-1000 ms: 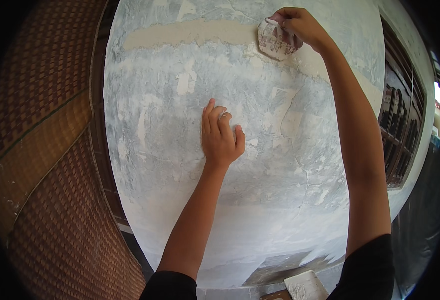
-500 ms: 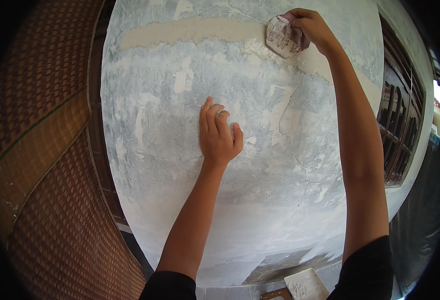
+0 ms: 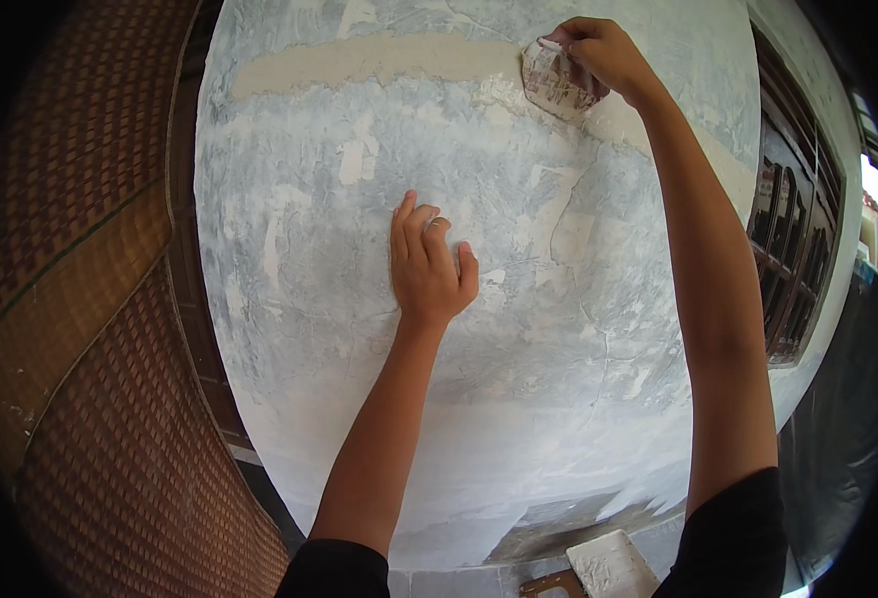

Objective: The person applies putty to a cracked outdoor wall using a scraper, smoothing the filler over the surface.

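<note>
Up at the top right, my right hand grips a putty scraper, a thin flat plate smeared with white putty, and its face lies close against the wall. A broad beige band of wet putty runs across the wall to the left of the scraper, with a rough lower edge. Lower and to the left, my left hand rests on the wall with nothing in it, its fingers apart and slightly bent. The wall is grey-white and patchy, with cracks and pale spots.
Woven brown blinds hang along the left. A dark wooden window frame with bars is set into the wall at right. Low down near my right sleeve lie a white putty-covered board and a brown plate with an opening.
The view has shifted slightly, so the wall and both hands sit a little further left in it. My right hand still holds the scraper at nearly the same place on the band.
</note>
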The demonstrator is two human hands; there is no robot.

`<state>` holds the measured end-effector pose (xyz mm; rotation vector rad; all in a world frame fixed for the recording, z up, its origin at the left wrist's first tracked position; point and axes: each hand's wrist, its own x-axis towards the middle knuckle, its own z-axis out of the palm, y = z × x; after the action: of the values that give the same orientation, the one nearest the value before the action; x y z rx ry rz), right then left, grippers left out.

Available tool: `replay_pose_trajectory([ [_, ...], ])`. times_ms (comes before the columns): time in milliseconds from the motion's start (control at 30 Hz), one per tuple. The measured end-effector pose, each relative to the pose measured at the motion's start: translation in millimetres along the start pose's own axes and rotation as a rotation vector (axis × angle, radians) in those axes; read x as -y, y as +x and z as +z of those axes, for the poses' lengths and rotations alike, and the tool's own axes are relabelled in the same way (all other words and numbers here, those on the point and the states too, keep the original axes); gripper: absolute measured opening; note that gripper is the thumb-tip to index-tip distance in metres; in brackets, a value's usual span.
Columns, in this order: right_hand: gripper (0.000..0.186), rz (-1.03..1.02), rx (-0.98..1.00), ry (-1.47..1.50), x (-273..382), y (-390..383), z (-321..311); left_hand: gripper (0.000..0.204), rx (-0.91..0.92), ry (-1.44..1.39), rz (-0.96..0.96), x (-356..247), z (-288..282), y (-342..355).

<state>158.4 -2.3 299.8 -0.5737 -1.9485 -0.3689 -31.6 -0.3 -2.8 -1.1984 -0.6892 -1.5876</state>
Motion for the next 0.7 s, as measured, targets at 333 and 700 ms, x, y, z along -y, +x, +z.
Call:
replay_pose_trajectory([
  [333,0.031,0.057,-0.02,0.068,2,-10,-13,0.031,0.007,0.006,-0.003,0,-1,-1],
  [700,0.029,0.129,-0.391,0.175,-40,-65,-77,0.03,0.031,0.018,0.013,0,2,-1],
])
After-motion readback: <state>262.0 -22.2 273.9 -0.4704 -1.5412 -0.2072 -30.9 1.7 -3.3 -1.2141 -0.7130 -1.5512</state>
